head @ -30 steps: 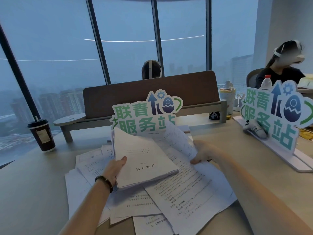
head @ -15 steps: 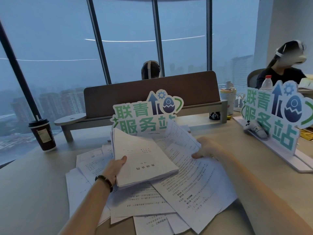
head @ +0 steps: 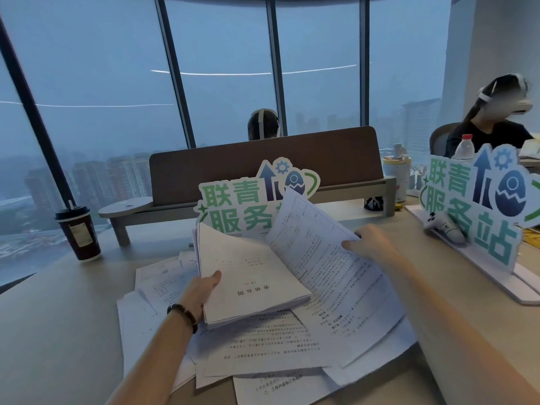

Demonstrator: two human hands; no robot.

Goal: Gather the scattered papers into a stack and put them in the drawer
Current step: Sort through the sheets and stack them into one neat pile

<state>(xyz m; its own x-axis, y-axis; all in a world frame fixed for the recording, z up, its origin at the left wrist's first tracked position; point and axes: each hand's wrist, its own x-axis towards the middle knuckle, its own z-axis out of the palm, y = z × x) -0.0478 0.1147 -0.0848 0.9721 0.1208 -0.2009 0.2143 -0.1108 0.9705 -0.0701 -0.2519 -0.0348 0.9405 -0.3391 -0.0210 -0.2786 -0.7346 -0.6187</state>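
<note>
My left hand (head: pixel 201 290) grips a thick stack of white papers (head: pixel 251 282) by its left edge, holding it tilted above the desk. To its right, my right hand (head: pixel 368 242) pinches the right edge of a printed sheet (head: pixel 318 258), whose far end is lifted and curls up in front of the sign. Several loose printed papers (head: pixel 263 349) lie scattered and overlapping on the desk under both hands. No drawer is in view.
A green and white standing sign (head: pixel 233 206) stands just behind the papers, a second one (head: pixel 473 206) at the right. A dark coffee cup (head: pixel 79 232) stands at the left. A brown desk divider (head: pixel 263 168) runs across the back. Two people sit beyond.
My right hand has lifted the printed sheet off the pile and its far end now stands up higher. The left hand keeps the stack in place.
</note>
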